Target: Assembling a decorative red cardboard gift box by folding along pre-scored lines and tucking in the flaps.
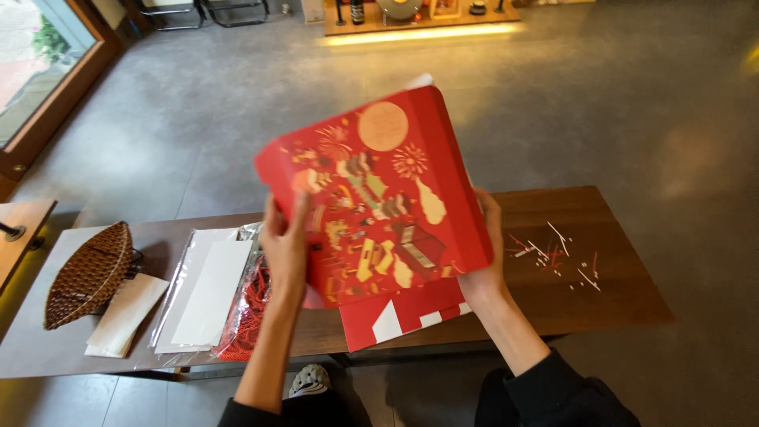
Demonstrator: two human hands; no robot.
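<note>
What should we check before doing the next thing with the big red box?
1. Left hand grips the red box: ok.
2. Right hand grips its other edge: ok.
3. Box lifted off the table: ok.
4. Box fully folded into shape: cannot tell.
5. Bare table under the box: not ok, a red and white sheet lies there.
6. Red shreds near the left hand, clear of the box: ok.

One head-worn camera is looking steeply down from above, close to both hands. It is facing forward over a wooden table [617, 285] lying just beyond them.
</note>
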